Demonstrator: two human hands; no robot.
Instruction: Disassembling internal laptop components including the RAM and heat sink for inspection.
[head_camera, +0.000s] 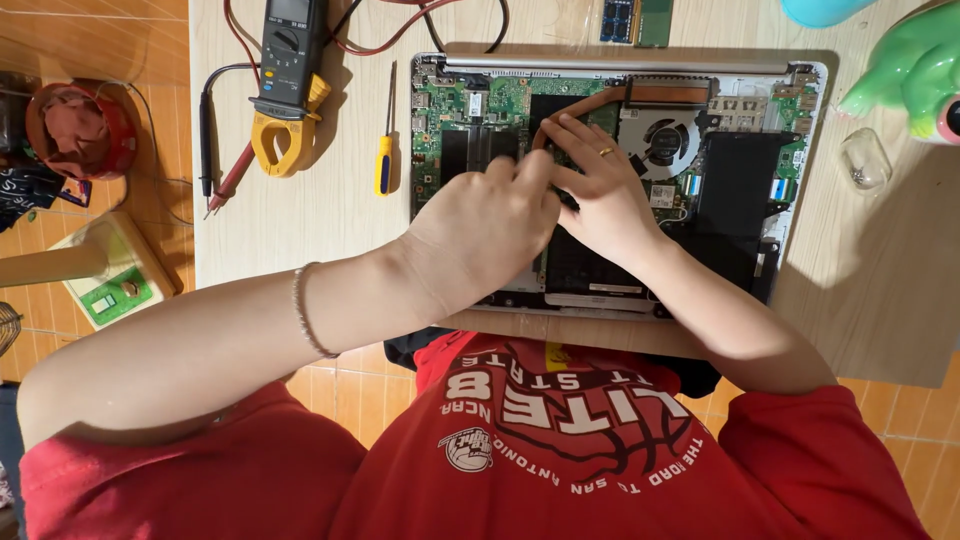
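Note:
An opened laptop (790, 215) lies bottom-up on the wooden table (300, 220), its green circuit board (480, 100), copper heat pipe and round fan (665, 140) exposed. My left hand (490, 225) rests over the middle of the board with its fingers curled down. My right hand (600, 190), with a ring on one finger, presses its fingertips onto the board just left of the fan. The two hands touch each other. What lies under the fingers is hidden.
A yellow-handled screwdriver (385, 150) and a clamp meter (285, 85) with red and black probes (215, 150) lie left of the laptop. Memory modules (635, 20) sit at the far edge. A green toy figure (915, 70) and a small clear cup (865, 160) stand right.

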